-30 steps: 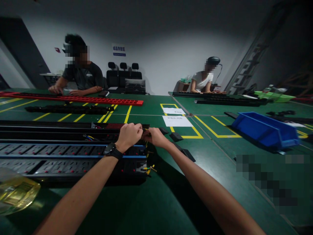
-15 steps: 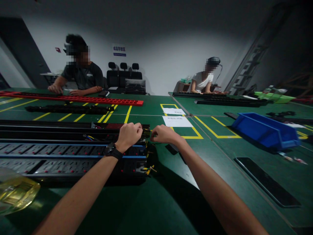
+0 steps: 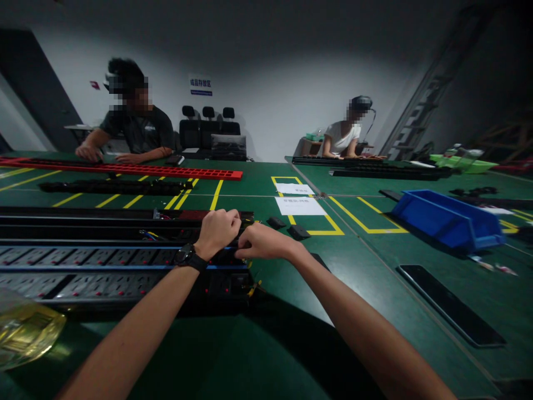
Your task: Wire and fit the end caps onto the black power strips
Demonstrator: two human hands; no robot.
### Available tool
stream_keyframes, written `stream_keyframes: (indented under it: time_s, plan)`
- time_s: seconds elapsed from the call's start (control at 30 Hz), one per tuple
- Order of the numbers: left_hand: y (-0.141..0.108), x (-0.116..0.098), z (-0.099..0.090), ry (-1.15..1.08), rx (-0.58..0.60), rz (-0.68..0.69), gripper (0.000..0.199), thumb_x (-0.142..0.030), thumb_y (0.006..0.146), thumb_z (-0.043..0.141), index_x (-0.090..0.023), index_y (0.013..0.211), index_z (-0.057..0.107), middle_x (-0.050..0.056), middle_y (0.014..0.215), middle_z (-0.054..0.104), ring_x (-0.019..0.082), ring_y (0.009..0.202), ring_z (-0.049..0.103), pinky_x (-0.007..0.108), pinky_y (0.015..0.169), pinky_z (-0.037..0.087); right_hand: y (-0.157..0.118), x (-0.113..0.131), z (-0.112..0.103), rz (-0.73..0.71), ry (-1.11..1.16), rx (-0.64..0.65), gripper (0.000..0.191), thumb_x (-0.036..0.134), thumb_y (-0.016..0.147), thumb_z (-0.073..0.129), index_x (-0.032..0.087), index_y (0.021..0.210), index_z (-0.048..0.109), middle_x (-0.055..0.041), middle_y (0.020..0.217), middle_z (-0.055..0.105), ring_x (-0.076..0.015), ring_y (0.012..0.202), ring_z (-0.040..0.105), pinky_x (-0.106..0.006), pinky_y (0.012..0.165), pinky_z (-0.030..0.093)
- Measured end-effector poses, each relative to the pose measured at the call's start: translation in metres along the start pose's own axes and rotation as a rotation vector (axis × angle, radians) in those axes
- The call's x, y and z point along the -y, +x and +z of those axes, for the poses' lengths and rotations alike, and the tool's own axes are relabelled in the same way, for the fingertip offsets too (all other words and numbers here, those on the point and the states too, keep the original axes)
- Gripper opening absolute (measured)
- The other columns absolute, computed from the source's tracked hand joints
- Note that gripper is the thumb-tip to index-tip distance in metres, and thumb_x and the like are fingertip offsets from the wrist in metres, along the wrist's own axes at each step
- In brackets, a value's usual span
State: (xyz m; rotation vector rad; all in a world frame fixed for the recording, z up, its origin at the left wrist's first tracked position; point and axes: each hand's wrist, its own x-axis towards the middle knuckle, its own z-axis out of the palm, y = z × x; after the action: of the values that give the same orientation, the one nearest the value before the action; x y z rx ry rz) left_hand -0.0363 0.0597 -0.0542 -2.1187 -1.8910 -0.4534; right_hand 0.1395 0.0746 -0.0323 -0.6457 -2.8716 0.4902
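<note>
My left hand (image 3: 219, 230), with a watch on the wrist, is closed at the right end of a black rail (image 3: 104, 229); what its curled fingers grip is hidden. Just to its right, my right hand (image 3: 264, 241) is closed, fingertips bent down over the end of the blue-edged power strip (image 3: 95, 256). Anything between those fingertips is too small or hidden to name. Nearer to me lies a second socket strip (image 3: 104, 283), with thin yellow wires (image 3: 255, 288) sticking out of its end. Coloured wires (image 3: 150, 235) also show inside the black rail.
Two small black blocks (image 3: 298, 231) lie beyond my right hand, near white paper sheets (image 3: 300, 206). To the right are a blue bin (image 3: 449, 222) and a phone (image 3: 452, 305). A clear container (image 3: 31, 328) with yellow contents is at near left. Two people sit across the table.
My right hand has shifted left and slightly down, closer to my left hand and over the strip's end. The small black blocks beyond it are now uncovered. My left hand stays in place.
</note>
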Motion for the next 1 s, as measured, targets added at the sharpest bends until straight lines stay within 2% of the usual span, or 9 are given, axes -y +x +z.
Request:
stream_keyframes:
  time_s: [0.1,0.23,0.4,0.47,0.6,0.7,0.8,0.9,1.0]
  plan:
    - [0.0,0.0,0.0,-0.011,-0.004,0.001,0.03,-0.024,0.097,0.046,-0.02,0.098,0.075,0.01,0.09,0.075,0.026,0.083,0.068,0.035,0.073,0.044,-0.012,0.004,-0.018,0.08,-0.039,0.046,0.014,0.022,0.087,0.072,0.016,0.077,0.08,-0.0015,0.07,0.072,-0.0103,0.059,0.056,-0.025,0.06,0.034]
    - [0.001,0.001,0.002,-0.018,-0.017,0.008,0.03,-0.025,0.097,0.046,-0.02,0.097,0.075,0.01,0.089,0.075,0.025,0.082,0.068,0.035,0.073,0.044,-0.029,0.008,-0.034,0.31,-0.252,0.166,0.016,0.031,0.08,0.08,0.016,0.083,0.084,-0.0081,0.076,0.076,-0.0168,0.062,0.061,-0.028,0.057,0.035]
    - [0.0,-0.001,0.001,-0.038,-0.011,0.021,0.03,-0.024,0.096,0.045,-0.019,0.095,0.075,0.01,0.088,0.074,0.026,0.083,0.068,0.035,0.077,0.046,-0.03,0.033,-0.029,0.138,-0.107,0.338,0.022,0.038,0.087,0.077,0.018,0.091,0.085,-0.007,0.085,0.08,-0.0166,0.068,0.068,-0.025,0.059,0.04]
    - [0.0,-0.001,0.0,-0.042,-0.006,0.021,0.031,-0.024,0.097,0.045,-0.019,0.096,0.076,0.011,0.089,0.075,0.026,0.084,0.069,0.035,0.078,0.047,-0.026,0.046,-0.023,0.154,-0.163,0.412,0.026,0.041,0.087,0.077,0.017,0.093,0.085,-0.0098,0.085,0.08,-0.0199,0.07,0.07,-0.026,0.056,0.04]
    - [0.0,-0.002,-0.001,-0.043,0.005,0.014,0.031,-0.024,0.096,0.046,-0.019,0.095,0.076,0.011,0.089,0.076,0.026,0.084,0.069,0.035,0.078,0.047,-0.023,0.062,-0.011,0.213,-0.353,0.346,0.024,0.032,0.089,0.07,0.013,0.099,0.083,-0.0166,0.093,0.08,-0.0263,0.078,0.074,-0.028,0.06,0.045]
    - [0.0,0.0,0.0,-0.043,-0.006,0.019,0.031,-0.024,0.096,0.046,-0.019,0.095,0.076,0.01,0.089,0.076,0.025,0.083,0.069,0.035,0.078,0.047,-0.023,0.064,-0.007,0.236,-0.393,0.352,0.028,0.036,0.087,0.075,0.012,0.101,0.082,-0.0187,0.098,0.08,-0.0295,0.083,0.076,-0.03,0.062,0.047]
    - [0.0,0.001,0.001,-0.041,-0.018,0.022,0.032,-0.024,0.097,0.045,-0.019,0.095,0.076,0.01,0.089,0.075,0.025,0.082,0.068,0.035,0.077,0.047,-0.021,0.059,-0.004,0.189,-0.391,0.391,0.024,0.034,0.086,0.078,0.014,0.098,0.082,-0.0166,0.095,0.08,-0.0286,0.083,0.076,-0.028,0.062,0.046]
    - [0.0,0.0,0.0,-0.046,-0.014,0.017,0.031,-0.024,0.097,0.045,-0.02,0.095,0.076,0.009,0.088,0.076,0.024,0.081,0.068,0.034,0.077,0.047,-0.019,0.053,-0.002,0.09,-0.33,0.336,0.018,0.034,0.09,0.074,0.02,0.095,0.083,-0.0108,0.091,0.081,-0.0253,0.084,0.075,-0.026,0.061,0.042]
    - [0.0,-0.001,-0.002,-0.052,-0.004,0.008,0.031,-0.024,0.097,0.046,-0.019,0.095,0.076,0.01,0.089,0.076,0.024,0.082,0.068,0.034,0.077,0.047,-0.02,0.05,-0.004,0.087,-0.297,0.302,0.018,0.038,0.091,0.074,0.023,0.095,0.084,-0.0085,0.09,0.08,-0.0246,0.083,0.075,-0.026,0.059,0.038]
